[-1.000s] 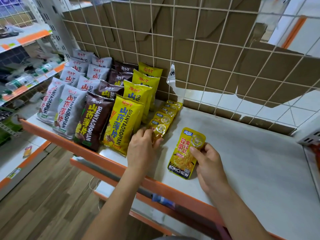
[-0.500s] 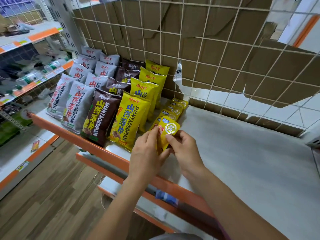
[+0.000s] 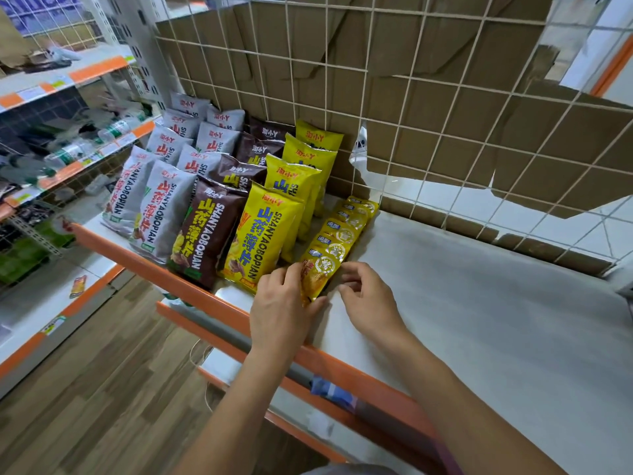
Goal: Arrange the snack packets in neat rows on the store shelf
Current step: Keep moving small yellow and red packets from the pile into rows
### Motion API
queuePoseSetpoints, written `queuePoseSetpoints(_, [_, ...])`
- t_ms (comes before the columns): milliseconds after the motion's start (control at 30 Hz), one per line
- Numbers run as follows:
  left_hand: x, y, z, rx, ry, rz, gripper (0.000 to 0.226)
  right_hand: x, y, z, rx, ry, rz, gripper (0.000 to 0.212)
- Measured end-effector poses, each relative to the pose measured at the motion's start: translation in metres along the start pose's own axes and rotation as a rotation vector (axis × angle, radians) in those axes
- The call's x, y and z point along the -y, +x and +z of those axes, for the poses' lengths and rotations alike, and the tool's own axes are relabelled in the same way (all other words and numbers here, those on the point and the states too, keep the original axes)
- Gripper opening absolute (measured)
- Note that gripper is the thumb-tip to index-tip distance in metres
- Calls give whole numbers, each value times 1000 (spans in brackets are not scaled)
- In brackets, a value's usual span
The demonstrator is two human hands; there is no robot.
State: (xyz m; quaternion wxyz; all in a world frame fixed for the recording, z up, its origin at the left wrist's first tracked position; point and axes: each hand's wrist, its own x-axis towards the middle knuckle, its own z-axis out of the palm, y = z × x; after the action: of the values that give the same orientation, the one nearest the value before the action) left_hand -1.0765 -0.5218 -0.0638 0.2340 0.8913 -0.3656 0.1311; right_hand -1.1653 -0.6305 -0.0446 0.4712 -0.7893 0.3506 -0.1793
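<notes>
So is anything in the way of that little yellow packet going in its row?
No, nothing visible. The little yellow packet lies at the front of its row of small packets, next to the big yellow bag. The left hand holds it; the right hand is beside it.

I see grey bags [image 3: 164, 207], brown bags [image 3: 205, 231], yellow bags [image 3: 267, 231] lettered blue, small golden-yellow packets [image 3: 339, 234], a pale grey shelf [image 3: 479, 303] edged orange, and a white wire grid [image 3: 423, 76] over brown cardboard [image 3: 394, 108].
</notes>
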Motion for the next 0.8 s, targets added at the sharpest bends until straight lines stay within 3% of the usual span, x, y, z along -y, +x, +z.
queuePoseSetpoints(400, [-4, 0, -1, 24, 31, -18, 57, -2, -8, -12, -27, 78, 12, 21])
queuePoseSetpoints(533, [-7, 0, -5, -19, 5, 0, 55, -7, -18, -30, -134, 84, 5, 20])
queuePoseSetpoints(667, [-28, 3, -9, -118, -108, 79, 37, -15, -35, -60, -282, 30, -10, 22])
queuePoseSetpoints(800, [-69, 8, -6, -88, -216, 170, 35, -27, -58, -95, -416, -121, -8, 28])
